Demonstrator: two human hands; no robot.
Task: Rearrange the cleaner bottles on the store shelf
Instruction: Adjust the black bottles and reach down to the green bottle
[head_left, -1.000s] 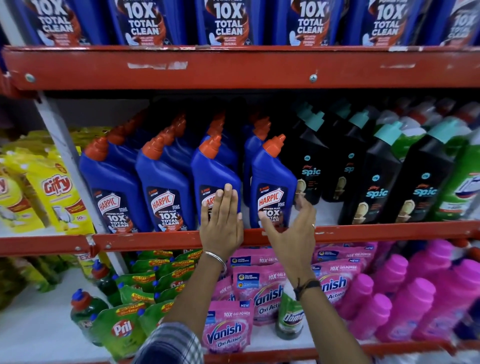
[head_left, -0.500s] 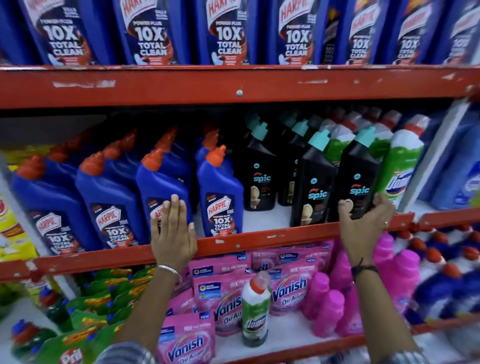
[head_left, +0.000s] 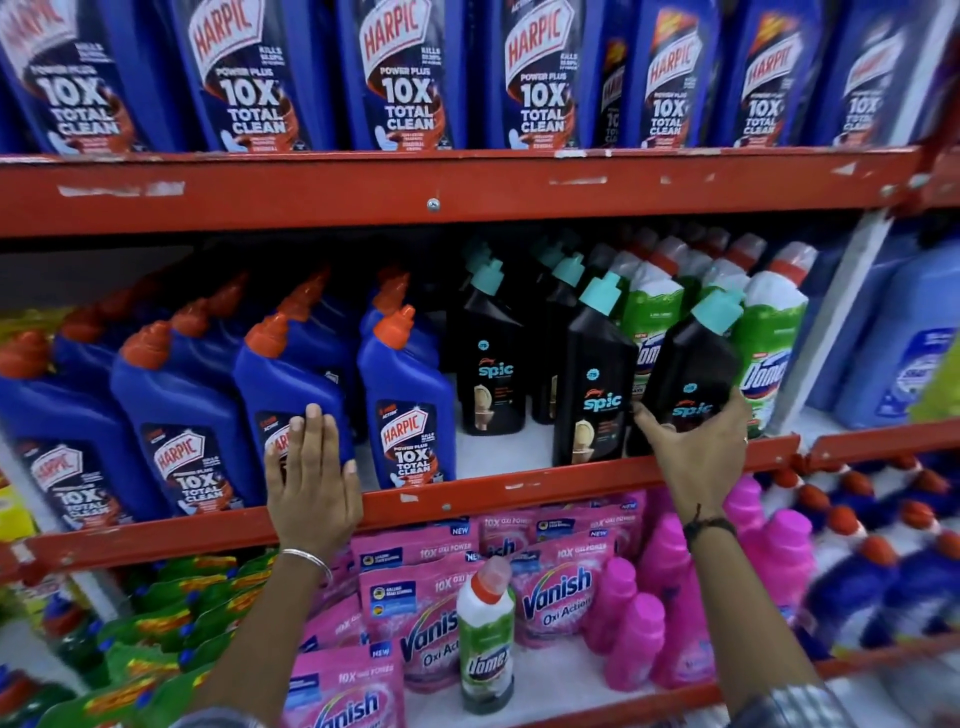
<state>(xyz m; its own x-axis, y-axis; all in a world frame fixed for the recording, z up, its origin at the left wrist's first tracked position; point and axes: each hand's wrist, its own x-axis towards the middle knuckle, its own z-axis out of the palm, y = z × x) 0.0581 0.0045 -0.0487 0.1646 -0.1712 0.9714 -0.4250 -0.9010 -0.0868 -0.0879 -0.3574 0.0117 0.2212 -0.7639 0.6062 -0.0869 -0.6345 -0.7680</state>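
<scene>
On the middle shelf stand rows of blue Harpic bottles (head_left: 410, 395) with orange caps at the left, then black Spic bottles (head_left: 592, 379) with teal caps. My right hand (head_left: 696, 447) grips the base of one black Spic bottle (head_left: 691, 364), which leans to the right at the shelf's front. My left hand (head_left: 311, 473) lies flat with fingers together against the front of a blue Harpic bottle (head_left: 291, 374) and holds nothing. Green Domex bottles (head_left: 769, 338) stand behind and right of the tilted bottle.
The red shelf rail (head_left: 467, 499) runs below my hands. The top shelf carries large Harpic bottles (head_left: 405, 78). Below lie pink Vanish pouches (head_left: 556, 597), pink bottles (head_left: 670, 597) and one upright Domex bottle (head_left: 485, 634). A white upright (head_left: 831, 306) bounds the bay at the right.
The view has swung right and closer. My right hand moved from the shelf edge onto a black Spic bottle and tilted it. My left hand stayed flat against a blue Harpic bottle.
</scene>
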